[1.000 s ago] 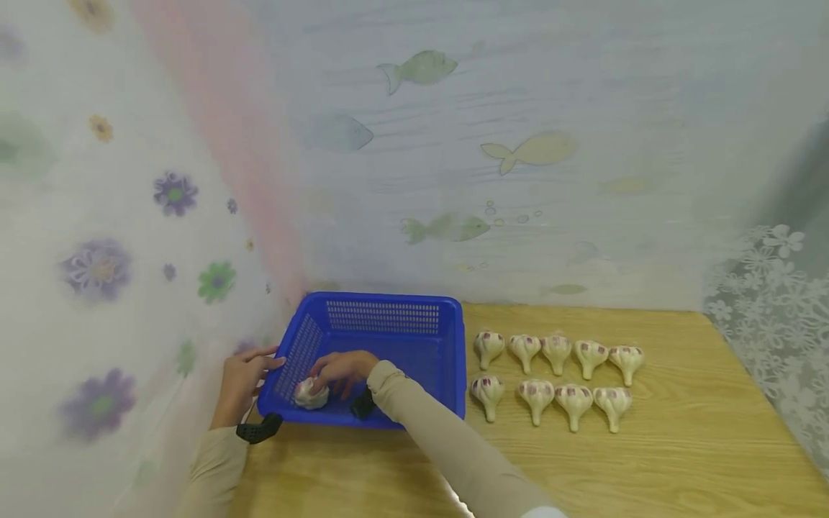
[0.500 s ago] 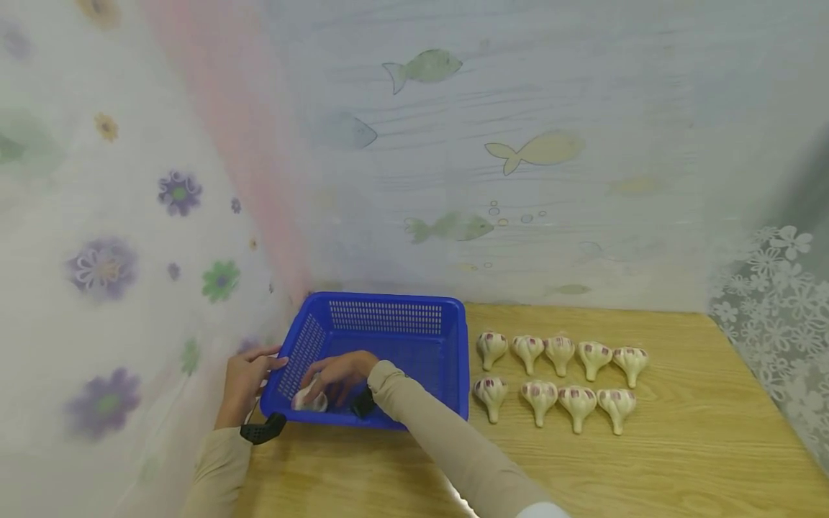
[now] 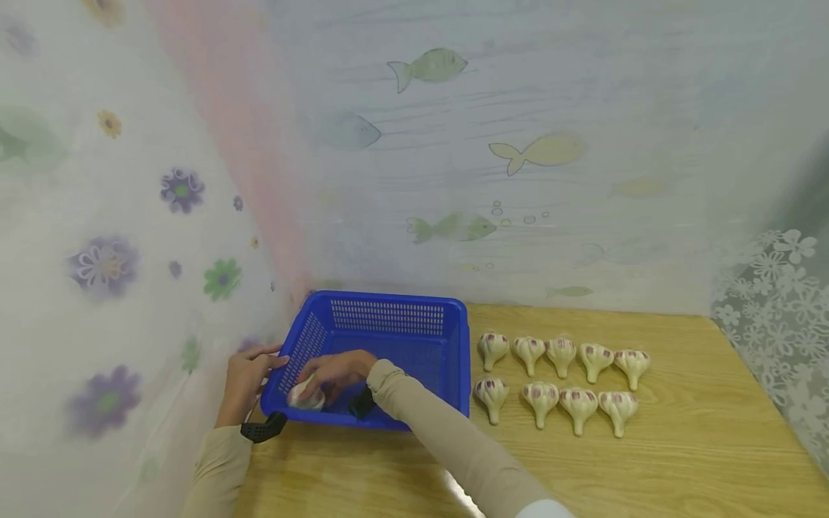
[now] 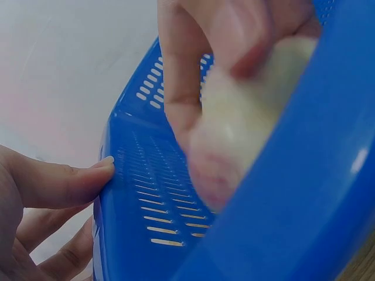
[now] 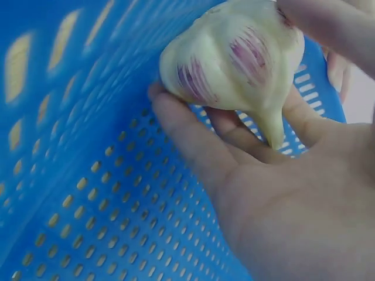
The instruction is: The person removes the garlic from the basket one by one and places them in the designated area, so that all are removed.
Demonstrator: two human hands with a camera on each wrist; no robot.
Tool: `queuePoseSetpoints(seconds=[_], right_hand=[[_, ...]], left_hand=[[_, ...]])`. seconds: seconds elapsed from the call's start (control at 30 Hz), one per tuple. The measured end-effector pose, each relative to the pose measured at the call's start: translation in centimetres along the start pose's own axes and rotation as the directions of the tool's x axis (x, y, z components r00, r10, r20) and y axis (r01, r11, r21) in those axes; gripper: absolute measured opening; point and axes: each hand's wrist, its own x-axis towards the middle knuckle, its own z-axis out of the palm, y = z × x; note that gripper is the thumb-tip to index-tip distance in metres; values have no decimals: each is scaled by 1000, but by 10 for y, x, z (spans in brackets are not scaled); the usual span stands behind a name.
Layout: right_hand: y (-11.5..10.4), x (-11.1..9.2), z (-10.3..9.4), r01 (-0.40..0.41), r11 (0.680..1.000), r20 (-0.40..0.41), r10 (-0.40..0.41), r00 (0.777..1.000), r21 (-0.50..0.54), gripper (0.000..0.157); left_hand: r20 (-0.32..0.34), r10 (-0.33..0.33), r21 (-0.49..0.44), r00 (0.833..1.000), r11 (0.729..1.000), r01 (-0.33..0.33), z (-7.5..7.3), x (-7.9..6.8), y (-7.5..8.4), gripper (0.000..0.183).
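A blue plastic basket (image 3: 388, 296) with slotted walls stands on the wooden table. Inside its near left corner, my right hand (image 3: 340, 368) grips a garlic bulb (image 3: 303, 397). The right wrist view shows the purple-streaked bulb (image 5: 234, 64) between thumb and fingers, its stem towards the palm. At the basket's left side, my left hand (image 3: 242, 381) pinches the rim; the left wrist view has the thumb (image 4: 70, 181) over the edge and the other fingers outside. Part of the bulb (image 4: 225, 134) is hidden there by the right hand and the near rim.
Several garlic bulbs (image 3: 540, 401) lie in two rows right of the basket, stems pointing towards me. A flower-patterned wall (image 3: 106, 266) rises close on the left, and a wall with fish drawings (image 3: 550, 230) stands behind the table (image 3: 686, 432).
My right hand has shifted the garlic bulb slightly left, closer to the basket's near left corner. The left hand stays on the rim. The head view has moved a little.
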Motion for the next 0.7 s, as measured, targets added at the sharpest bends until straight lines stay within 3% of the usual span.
queuePoseSetpoints(seconds=[0.13,0.37,0.7], right_hand=[[2,-7,-5,46,998,-39,-44,998,41,28],[4,-25,-19,62,998,-90,-64,994,-16,26],[2,-62,-39,85,995,-113,-90,989,-51,29]], left_hand=[[2,4,-6,1000,1000,-4,0,-1,0,47],[14,-4,-4,1000,1000,4,0,-2,2,48],[18,37,56,999,998,-38,-2,-4,-1,49]])
